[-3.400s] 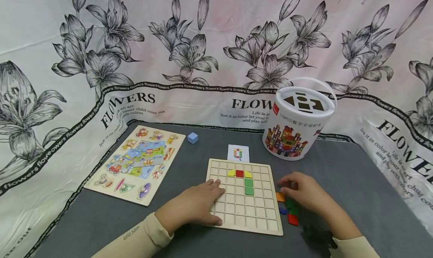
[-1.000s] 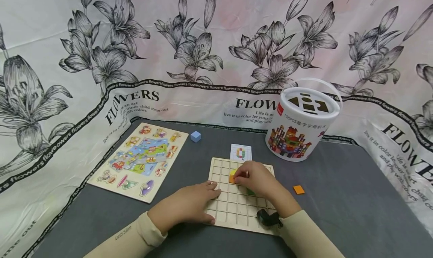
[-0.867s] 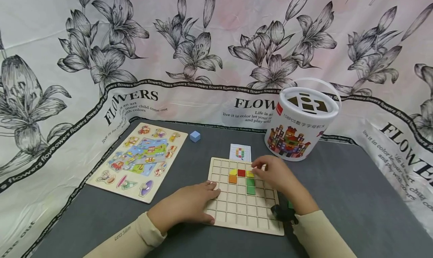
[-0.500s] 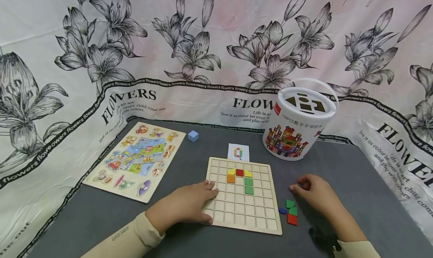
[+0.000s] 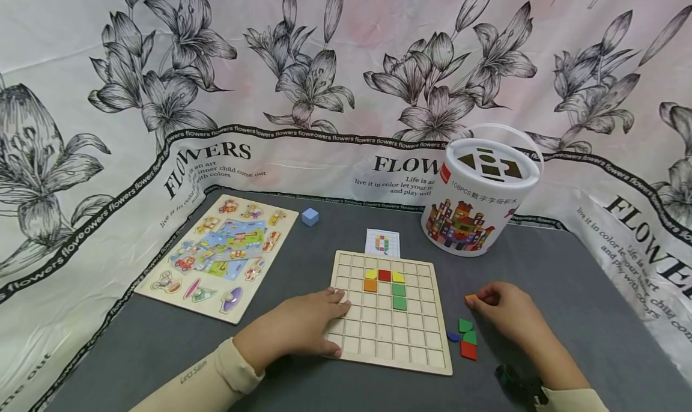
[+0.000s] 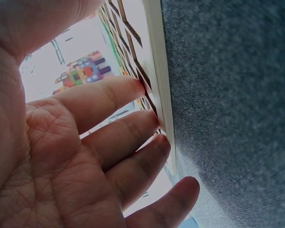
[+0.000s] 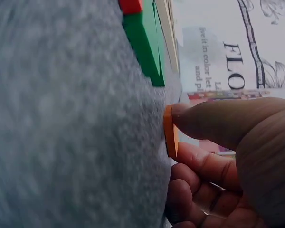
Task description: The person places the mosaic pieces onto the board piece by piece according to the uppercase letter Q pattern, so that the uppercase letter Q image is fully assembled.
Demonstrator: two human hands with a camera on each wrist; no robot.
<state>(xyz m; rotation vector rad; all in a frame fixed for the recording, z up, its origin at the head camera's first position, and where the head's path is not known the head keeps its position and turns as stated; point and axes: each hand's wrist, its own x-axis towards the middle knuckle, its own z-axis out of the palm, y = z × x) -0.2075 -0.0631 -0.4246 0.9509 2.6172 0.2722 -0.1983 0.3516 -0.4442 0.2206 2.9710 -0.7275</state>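
My left hand (image 5: 300, 325) lies with fingers spread over the left edge of a wooden grid board (image 5: 378, 358); in the left wrist view the fingertips (image 6: 137, 88) touch its rim. My right hand (image 5: 505, 310) is right of the board and pinches an orange square tile (image 7: 169, 130) by its edges, low at the tabletop, thumb on one side and index finger on another. In the grid sit two yellow corner pieces, a red square (image 5: 384, 275) between them, an orange square (image 5: 370, 285) below the left one and two green squares (image 5: 399, 296) below the right one.
Beside the board's right edge lie green pieces (image 5: 468, 331), a red square (image 5: 468, 351) and a blue piece (image 5: 453, 336). A pattern card (image 5: 382, 242) touches the board's back edge. Behind stand a white bucket (image 5: 481, 202) and a blue cube (image 5: 310, 217); a picture puzzle (image 5: 216, 259) lies left.
An orange square now sits in the grid under the left yellow piece. My right hand has gone from the board back to the right and taken hold of another orange tile. The left hand stays put.
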